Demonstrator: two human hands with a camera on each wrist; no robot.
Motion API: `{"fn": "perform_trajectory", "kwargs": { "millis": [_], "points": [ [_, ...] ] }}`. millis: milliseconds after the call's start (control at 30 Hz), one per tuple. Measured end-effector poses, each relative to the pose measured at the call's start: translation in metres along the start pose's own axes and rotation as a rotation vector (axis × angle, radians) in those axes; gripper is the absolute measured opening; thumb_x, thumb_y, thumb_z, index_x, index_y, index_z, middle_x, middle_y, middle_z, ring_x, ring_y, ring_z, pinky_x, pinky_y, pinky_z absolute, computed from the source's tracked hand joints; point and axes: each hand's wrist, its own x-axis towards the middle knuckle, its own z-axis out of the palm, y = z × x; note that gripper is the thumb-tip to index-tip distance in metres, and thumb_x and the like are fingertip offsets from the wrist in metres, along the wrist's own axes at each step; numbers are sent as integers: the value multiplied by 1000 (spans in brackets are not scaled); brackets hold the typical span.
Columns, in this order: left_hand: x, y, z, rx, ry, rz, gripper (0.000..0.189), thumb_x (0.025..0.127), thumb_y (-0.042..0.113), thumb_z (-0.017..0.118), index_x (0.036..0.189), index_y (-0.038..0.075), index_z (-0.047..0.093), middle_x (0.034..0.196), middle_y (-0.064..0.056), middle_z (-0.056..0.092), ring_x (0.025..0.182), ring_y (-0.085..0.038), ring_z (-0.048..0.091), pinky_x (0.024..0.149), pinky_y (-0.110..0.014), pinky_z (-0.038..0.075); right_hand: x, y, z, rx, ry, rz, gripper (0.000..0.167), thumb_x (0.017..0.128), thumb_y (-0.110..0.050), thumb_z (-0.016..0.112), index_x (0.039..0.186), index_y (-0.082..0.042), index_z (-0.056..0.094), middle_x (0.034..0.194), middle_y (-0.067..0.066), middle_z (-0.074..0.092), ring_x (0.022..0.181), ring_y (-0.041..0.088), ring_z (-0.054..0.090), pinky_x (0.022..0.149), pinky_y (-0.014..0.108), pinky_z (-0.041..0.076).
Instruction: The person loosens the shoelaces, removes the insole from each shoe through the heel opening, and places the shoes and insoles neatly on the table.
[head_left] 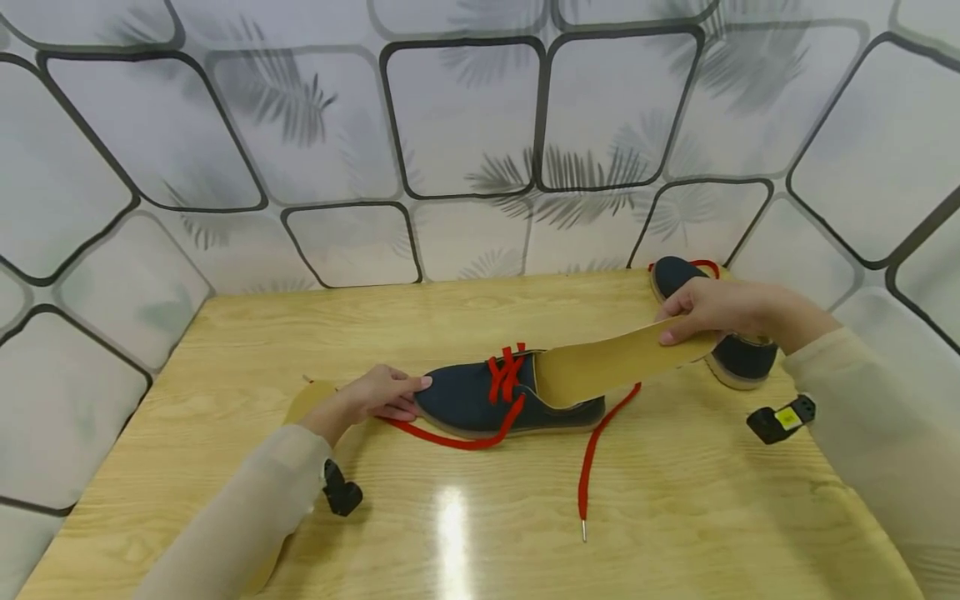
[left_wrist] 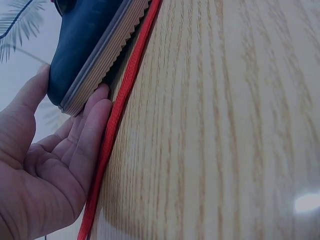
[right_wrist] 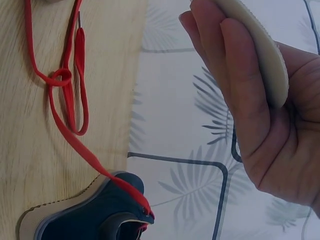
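A navy shoe (head_left: 461, 396) with red laces (head_left: 504, 379) lies sideways on the table, its toe to the left. My left hand (head_left: 382, 392) grips the toe, and in the left wrist view the thumb is on the upper with fingers under the ribbed sole (left_wrist: 107, 55). My right hand (head_left: 708, 310) pinches the heel end of a tan insole (head_left: 611, 362) between thumb and fingers. The insole slants down to the left, its front part inside the shoe opening. Its pale edge (right_wrist: 270, 65) shows in the right wrist view.
A second navy shoe (head_left: 742, 358) stands at the back right, partly behind my right hand; its red lace (right_wrist: 75, 142) lies looped on the wood. Another tan insole (head_left: 311, 398) lies under my left forearm. A patterned cloth (head_left: 472, 117) surrounds the table (head_left: 375, 325).
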Motion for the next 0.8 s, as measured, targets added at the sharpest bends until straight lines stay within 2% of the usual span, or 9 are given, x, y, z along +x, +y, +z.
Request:
{"fn": "perform_trajectory", "kwargs": {
  "millis": [200,367,500,633,800],
  "points": [
    [1,-2,0,-8,4,7,53,94,32,59,123,-11,53,93,-14,66,77,-16,69,74,-29,57,-3,14,-7,68,-35,-1,25,89,-18,66,103,3,67,91,5,71,71,10,65,63,25,54],
    [2,-3,0,-16,11,1,51,94,33,59,121,-10,54,91,-13,65,77,-16,69,74,-29,57,-8,38,-10,143,-66,-40,18,91,-15,62,102,-2,68,91,3,71,74,10,66,65,26,54],
    [4,-5,0,-24,17,-6,53,93,33,60,123,-9,53,91,-12,65,77,-16,69,75,-29,57,-11,62,-4,285,-107,-79,17,94,-9,57,105,-10,70,96,2,72,83,14,69,74,31,57],
    [5,-6,0,-28,27,-10,54,93,33,60,126,-9,51,90,-12,65,77,-16,69,74,-28,57,-10,82,7,423,-144,-126,22,96,-5,53,103,-15,70,99,2,71,87,16,69,77,35,56],
    [3,-5,0,-23,38,-8,56,94,32,60,128,-10,49,92,-13,64,77,-15,68,74,-28,57,-9,98,16,504,-166,-184,26,97,-1,48,102,-15,69,99,4,71,88,19,70,77,39,56]
  ]
}}
